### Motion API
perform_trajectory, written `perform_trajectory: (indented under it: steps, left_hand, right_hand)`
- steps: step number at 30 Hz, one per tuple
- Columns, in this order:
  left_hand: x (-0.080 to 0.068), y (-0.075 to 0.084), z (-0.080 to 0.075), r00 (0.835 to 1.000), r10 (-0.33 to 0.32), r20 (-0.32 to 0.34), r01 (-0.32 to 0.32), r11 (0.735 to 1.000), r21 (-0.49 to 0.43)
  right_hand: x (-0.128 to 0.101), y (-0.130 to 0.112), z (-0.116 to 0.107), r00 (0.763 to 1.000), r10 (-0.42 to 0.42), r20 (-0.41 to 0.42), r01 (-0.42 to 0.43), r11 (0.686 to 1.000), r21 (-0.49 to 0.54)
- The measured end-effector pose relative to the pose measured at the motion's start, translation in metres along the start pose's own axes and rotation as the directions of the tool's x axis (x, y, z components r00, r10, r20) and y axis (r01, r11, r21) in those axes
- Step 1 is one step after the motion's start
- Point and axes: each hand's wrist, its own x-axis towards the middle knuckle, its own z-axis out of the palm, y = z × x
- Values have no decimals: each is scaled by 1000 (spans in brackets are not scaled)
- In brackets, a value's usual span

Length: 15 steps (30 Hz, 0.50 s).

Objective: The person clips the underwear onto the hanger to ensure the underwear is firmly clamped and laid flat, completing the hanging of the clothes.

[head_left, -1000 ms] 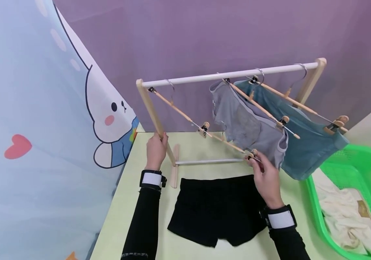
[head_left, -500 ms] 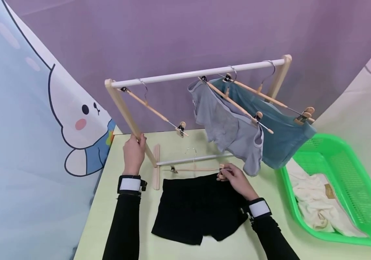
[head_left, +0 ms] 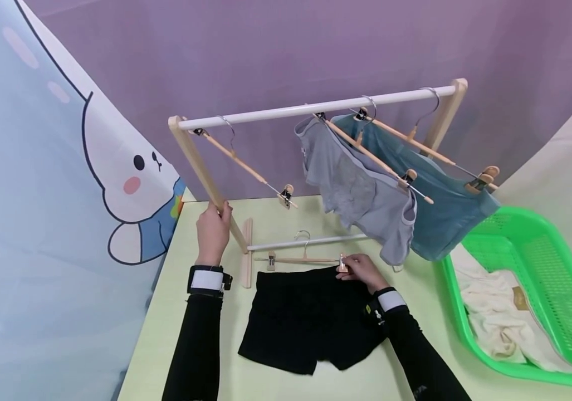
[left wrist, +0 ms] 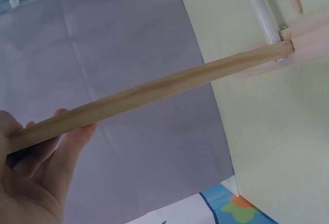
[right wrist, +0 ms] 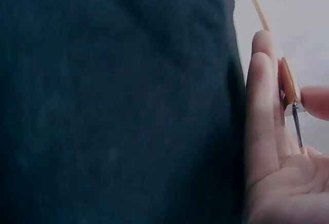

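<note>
My left hand (head_left: 213,234) grips the wooden side post (left wrist: 149,93) of a small clothes rack, thumb and fingers round it. With my right hand (head_left: 363,271) I pinch the right wooden clip (right wrist: 289,82) of a clip hanger (head_left: 311,260). That hanger lies low over the table just behind a pair of black shorts (head_left: 311,320), its metal hook pointing back. The shorts are spread flat, waistband toward the hanger, and my right fingertips are right at the waistband's right corner. In the right wrist view the dark cloth fills the left side.
From the rack's white top bar (head_left: 316,108) hang a bare clip hanger (head_left: 245,167), a grey garment (head_left: 351,178) and a teal garment (head_left: 436,217). A green basket (head_left: 561,273) with cream cloth (head_left: 496,312) stands at the right. A purple backdrop (head_left: 275,50) rises behind.
My right hand has brought the clip hanger down from beside the rack to the shorts' waistband, moving left and lower. The left hand keeps its grip on the post. The head view has shifted.
</note>
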Motion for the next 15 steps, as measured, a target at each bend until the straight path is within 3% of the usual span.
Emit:
perform_trajectory:
  steps: [9, 15]
  left_hand:
    - [-4, -1, 1, 1000, -21, -17, 20, 999, -38]
    - [-35, -25, 37, 994, -72, -83, 56, 982, -181]
  right_hand:
    - [8, 9, -9, 999, 38, 25, -38, 999, 5]
    - [8, 11, -10, 999, 26, 20, -26, 999, -26]
